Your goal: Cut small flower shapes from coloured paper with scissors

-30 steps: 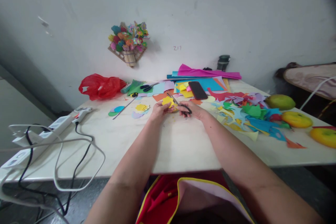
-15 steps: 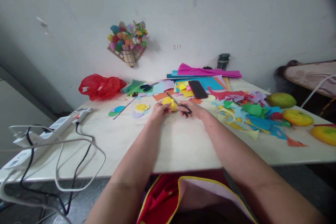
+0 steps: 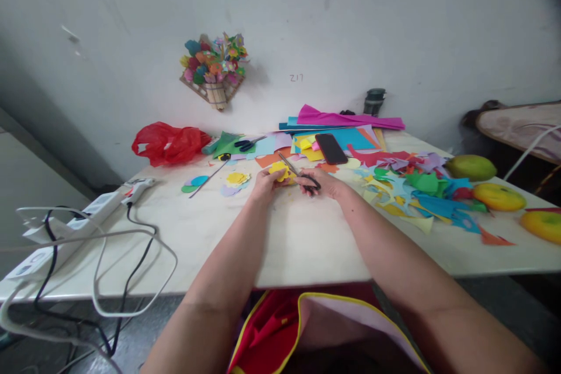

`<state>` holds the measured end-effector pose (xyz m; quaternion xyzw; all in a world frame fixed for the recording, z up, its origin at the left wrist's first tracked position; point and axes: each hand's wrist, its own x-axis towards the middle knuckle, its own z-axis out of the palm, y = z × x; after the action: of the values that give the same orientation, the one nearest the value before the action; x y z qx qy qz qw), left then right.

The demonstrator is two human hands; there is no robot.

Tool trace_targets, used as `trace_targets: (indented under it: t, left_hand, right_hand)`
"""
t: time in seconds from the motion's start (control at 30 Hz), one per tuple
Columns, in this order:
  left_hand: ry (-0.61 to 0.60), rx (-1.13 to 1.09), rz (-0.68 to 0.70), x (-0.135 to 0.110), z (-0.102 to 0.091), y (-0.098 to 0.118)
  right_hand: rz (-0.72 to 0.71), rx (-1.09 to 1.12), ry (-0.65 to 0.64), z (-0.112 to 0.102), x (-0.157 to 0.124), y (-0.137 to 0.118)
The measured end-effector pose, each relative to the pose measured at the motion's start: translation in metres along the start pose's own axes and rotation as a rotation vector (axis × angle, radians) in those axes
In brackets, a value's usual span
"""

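Note:
My left hand (image 3: pixel 264 183) pinches a small yellow paper piece (image 3: pixel 281 170) over the middle of the white table (image 3: pixel 302 234). My right hand (image 3: pixel 323 183) grips black-handled scissors (image 3: pixel 300 175), whose blades point up and left into the yellow paper. Both forearms reach forward from the bottom of the view. More yellow cut-outs (image 3: pixel 237 178) lie just left of my left hand.
Coloured paper scraps (image 3: pixel 412 187) spread to the right, with paper sheets and a black phone (image 3: pixel 330 148) behind. Mangoes (image 3: pixel 468 168) lie at far right. A red plastic bag (image 3: pixel 169 143), a second pair of scissors (image 3: pixel 245 144) and power strips with cables (image 3: pixel 83 222) are on the left.

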<state>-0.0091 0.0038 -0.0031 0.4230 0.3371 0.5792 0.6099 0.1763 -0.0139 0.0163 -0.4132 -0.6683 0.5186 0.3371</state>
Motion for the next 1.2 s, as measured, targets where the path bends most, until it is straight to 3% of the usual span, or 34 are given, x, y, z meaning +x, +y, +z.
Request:
trace_targets:
  t: [1.2]
  left_hand:
    - [0.019,-0.054,-0.011,-0.001,0.003,0.002]
  right_hand:
    - [0.067,-0.005,0.049,0.005,-0.003,-0.010]
